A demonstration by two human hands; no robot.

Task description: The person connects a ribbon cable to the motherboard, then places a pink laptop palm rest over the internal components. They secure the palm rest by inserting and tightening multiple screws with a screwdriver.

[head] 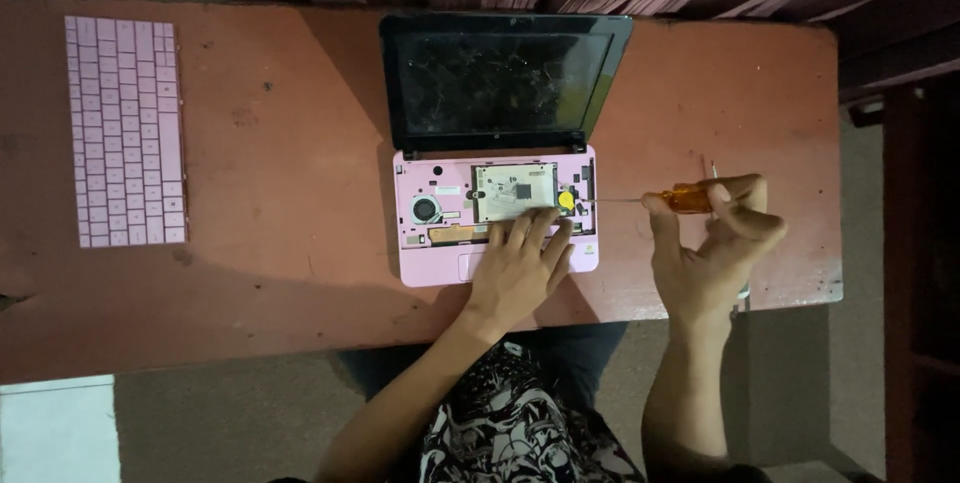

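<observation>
A small pink laptop [430,253] lies open on the reddish table [280,273], its keyboard taken off so the circuit board, a round fan [426,210] and a yellow disc [566,200] show. My left hand [517,268] rests flat on the laptop's front part, fingers spread over the lower board. My right hand [715,248] grips a screwdriver [670,201] with an orange handle, its thin shaft lying level and pointing left toward the yellow disc at the laptop's right side.
The removed pink keyboard [126,131] lies at the table's far left, turned lengthwise. The laptop's dark screen [500,83] stands tilted back. Dark wooden planks run behind the table; a dark frame stands at the right.
</observation>
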